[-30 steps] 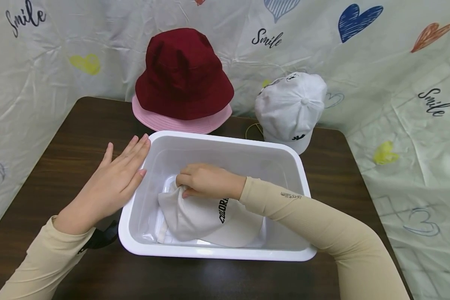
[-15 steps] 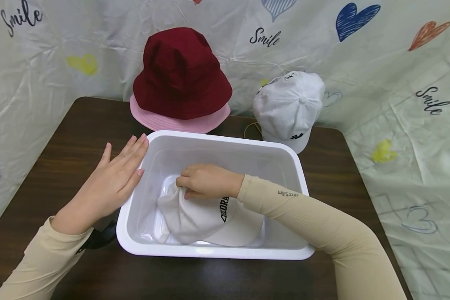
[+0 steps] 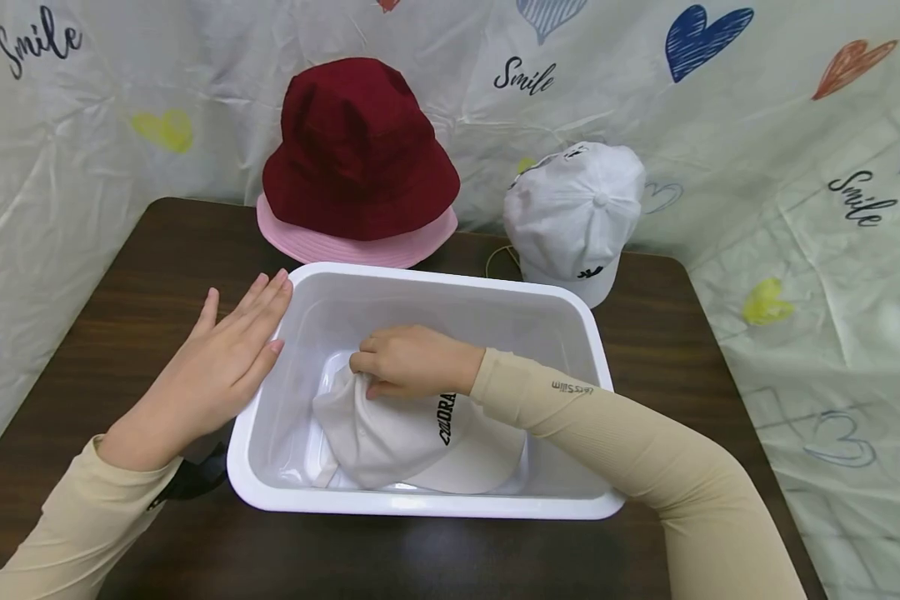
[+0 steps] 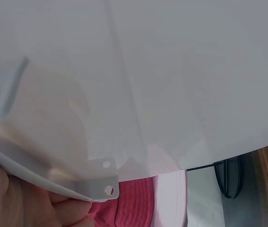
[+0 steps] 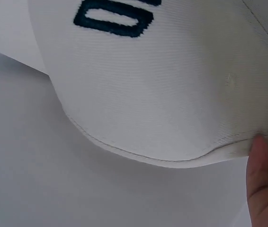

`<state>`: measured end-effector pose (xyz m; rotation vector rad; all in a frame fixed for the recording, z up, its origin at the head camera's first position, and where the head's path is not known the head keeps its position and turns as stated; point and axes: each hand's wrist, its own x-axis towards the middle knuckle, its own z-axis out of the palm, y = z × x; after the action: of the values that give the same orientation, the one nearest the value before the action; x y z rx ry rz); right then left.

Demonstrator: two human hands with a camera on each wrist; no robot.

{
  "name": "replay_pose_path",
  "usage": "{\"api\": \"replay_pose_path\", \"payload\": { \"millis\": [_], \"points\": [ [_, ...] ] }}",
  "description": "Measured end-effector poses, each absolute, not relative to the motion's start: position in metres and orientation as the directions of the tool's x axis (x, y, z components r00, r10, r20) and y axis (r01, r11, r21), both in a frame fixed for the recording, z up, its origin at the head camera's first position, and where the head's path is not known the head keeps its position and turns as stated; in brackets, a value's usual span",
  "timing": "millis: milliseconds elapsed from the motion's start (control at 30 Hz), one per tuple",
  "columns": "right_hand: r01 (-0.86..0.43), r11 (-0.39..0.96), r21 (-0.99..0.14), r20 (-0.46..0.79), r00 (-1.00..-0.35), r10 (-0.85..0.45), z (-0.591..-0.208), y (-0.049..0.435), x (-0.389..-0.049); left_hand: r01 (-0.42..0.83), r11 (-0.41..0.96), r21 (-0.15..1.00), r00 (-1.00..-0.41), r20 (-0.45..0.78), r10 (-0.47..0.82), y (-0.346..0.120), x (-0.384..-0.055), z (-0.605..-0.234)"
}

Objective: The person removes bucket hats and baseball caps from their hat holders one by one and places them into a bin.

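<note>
A cream baseball cap (image 3: 405, 442) with dark embroidered lettering lies inside a white plastic basin (image 3: 427, 506). My right hand (image 3: 416, 360) reaches into the basin and pinches the cap's edge. In the right wrist view, fingertips (image 5: 259, 153) press against the hem of the cap (image 5: 143, 94). My left hand (image 3: 213, 367) lies with straight fingers along the basin's left rim. The left wrist view shows the outer wall of the basin (image 4: 172, 85) from close by, with the fingers (image 4: 34, 203) beneath its rim.
Behind the basin a dark red bucket hat (image 3: 360, 150) sits on a pink hat (image 3: 352, 250). A white cap (image 3: 577, 217) stands at the back right. All are on a dark wooden table (image 3: 330, 554), with a printed curtain (image 3: 780, 208) hanging behind.
Both hands keep their places on the cap and the rim. The whole head view has shifted slightly, so everything sits a little further left.
</note>
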<state>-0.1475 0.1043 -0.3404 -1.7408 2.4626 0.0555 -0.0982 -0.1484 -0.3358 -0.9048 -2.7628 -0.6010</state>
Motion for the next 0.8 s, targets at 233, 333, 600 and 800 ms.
{"api": "replay_pose_path", "payload": {
  "millis": [233,333,600,800],
  "points": [
    [-0.943,0.333,-0.021,-0.108,-0.329,-0.938,-0.338,0.104,-0.149,0.598,0.733,0.324,-0.801,0.284,0.528,-0.148,-0.098,-0.338],
    [-0.938,0.34,-0.067,-0.093,-0.333,-0.938,-0.335,0.105,-0.15,0.599,0.732,0.325,-0.8,0.288,0.527,-0.148,-0.097,-0.338],
    [-0.915,0.354,-0.197,-0.052,-0.35,-0.935,-0.32,0.108,-0.154,0.609,0.72,0.333,-0.792,0.305,0.529,-0.147,-0.098,-0.338],
    [-0.899,0.375,-0.226,-0.03,-0.378,-0.925,-0.309,0.11,-0.155,0.612,0.712,0.346,-0.79,0.313,0.527,-0.148,-0.098,-0.341]
  ]
}}
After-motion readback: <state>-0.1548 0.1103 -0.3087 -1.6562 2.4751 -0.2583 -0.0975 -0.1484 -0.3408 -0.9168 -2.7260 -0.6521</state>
